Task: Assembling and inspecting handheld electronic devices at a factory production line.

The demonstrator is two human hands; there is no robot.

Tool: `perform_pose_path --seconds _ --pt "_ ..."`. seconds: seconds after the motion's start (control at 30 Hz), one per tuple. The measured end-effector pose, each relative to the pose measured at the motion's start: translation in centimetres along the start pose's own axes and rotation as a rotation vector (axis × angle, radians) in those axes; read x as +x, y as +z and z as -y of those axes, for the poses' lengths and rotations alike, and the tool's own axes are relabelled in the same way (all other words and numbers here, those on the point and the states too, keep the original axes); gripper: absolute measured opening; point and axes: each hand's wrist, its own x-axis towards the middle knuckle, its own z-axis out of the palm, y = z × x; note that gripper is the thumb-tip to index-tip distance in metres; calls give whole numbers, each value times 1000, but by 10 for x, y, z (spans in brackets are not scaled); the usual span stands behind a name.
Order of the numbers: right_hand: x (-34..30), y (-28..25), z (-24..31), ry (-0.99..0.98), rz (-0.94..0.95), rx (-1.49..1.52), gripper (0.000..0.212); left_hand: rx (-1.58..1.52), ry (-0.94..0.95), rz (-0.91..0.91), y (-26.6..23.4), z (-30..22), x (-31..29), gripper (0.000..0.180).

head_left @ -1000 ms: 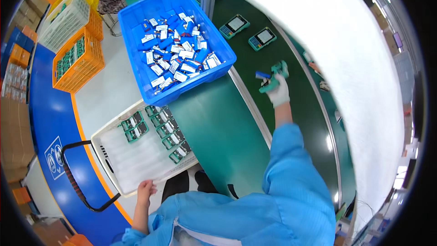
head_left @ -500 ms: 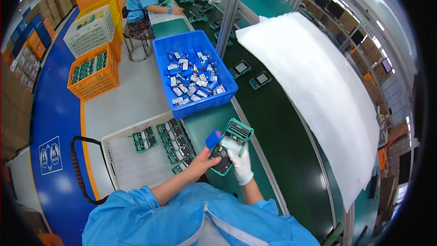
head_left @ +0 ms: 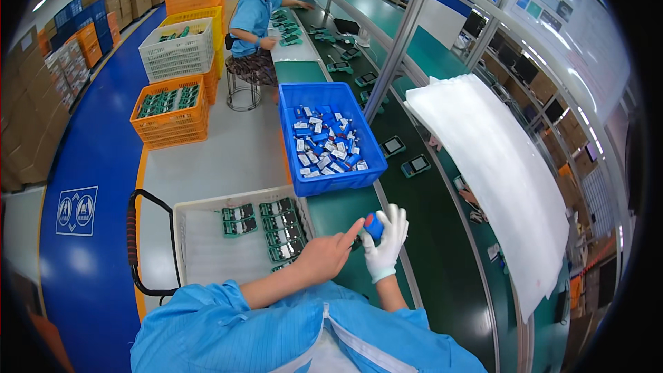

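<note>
My right hand [head_left: 385,249], in a white glove, is closed on a small blue cylindrical battery [head_left: 373,226] with a reddish end, held between thumb and fingers. My bare left hand [head_left: 324,257] is just left of it. Its index finger stretches out to the battery's side, while the other fingers curl under and are partly hidden. A bit of something dark shows below that fingertip, too covered to make out. Ahead is a blue bin [head_left: 338,183] of blue, white-labelled batteries [head_left: 324,145]. To the left, a pale tray [head_left: 207,259] holds several green-and-black device housings [head_left: 282,229].
A green workbench [head_left: 338,211] runs beside a dark green conveyor [head_left: 442,235] carrying handheld devices [head_left: 416,166]. A white foam sheet [head_left: 497,179] hangs along the right. Orange crates [head_left: 169,114] stand at the far left. A co-worker [head_left: 252,27] in blue sits beyond the bin.
The view has shifted, showing more of the far end. The open green housing held in both hands is no longer plainly visible. The battery has passed from my left fingers to my right hand.
</note>
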Motion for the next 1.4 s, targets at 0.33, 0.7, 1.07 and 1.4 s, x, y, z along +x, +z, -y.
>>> perform_pose_path --seconds 0.33,0.7,1.07,1.4 --pt "6 -17 29 -388 332 302 15 -1181 -474 89 49 36 -14 73" --pt "0 -26 16 -376 135 -27 31 -235 -317 170 20 -6 -1 81" --pt "-18 -14 18 -159 199 326 18 -794 -325 149 36 11 -7 42" --pt "11 25 56 -168 348 546 19 -958 -413 -63 5 38 -28 52"
